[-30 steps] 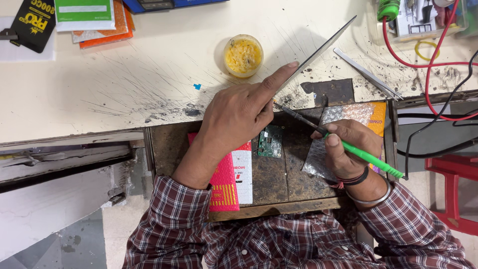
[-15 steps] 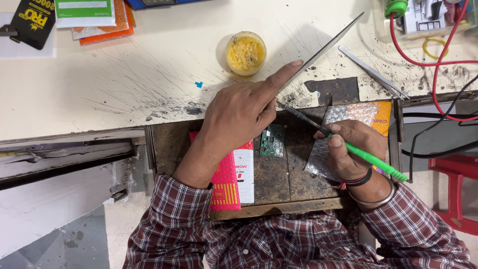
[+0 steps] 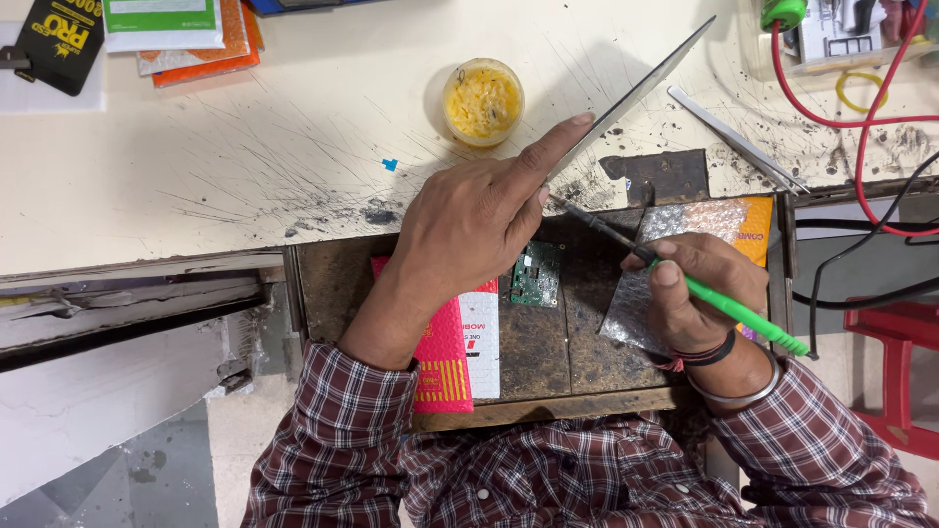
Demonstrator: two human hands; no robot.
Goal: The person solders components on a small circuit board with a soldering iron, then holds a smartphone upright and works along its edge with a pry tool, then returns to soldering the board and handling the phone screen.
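the left hand [image 3: 469,220] pinched a long thin metal strip [image 3: 636,93], one finger stretched along it. the right hand [image 3: 699,288] gripped a green soldering iron [image 3: 729,308], its tip near the strip. a small green circuit board [image 3: 535,275] lay just below, on the brown tray [image 3: 533,347].

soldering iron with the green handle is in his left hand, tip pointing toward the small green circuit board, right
Not quite: the head view shows the green-handled soldering iron in the right hand, not the left. Its tip does point toward the small green circuit board.
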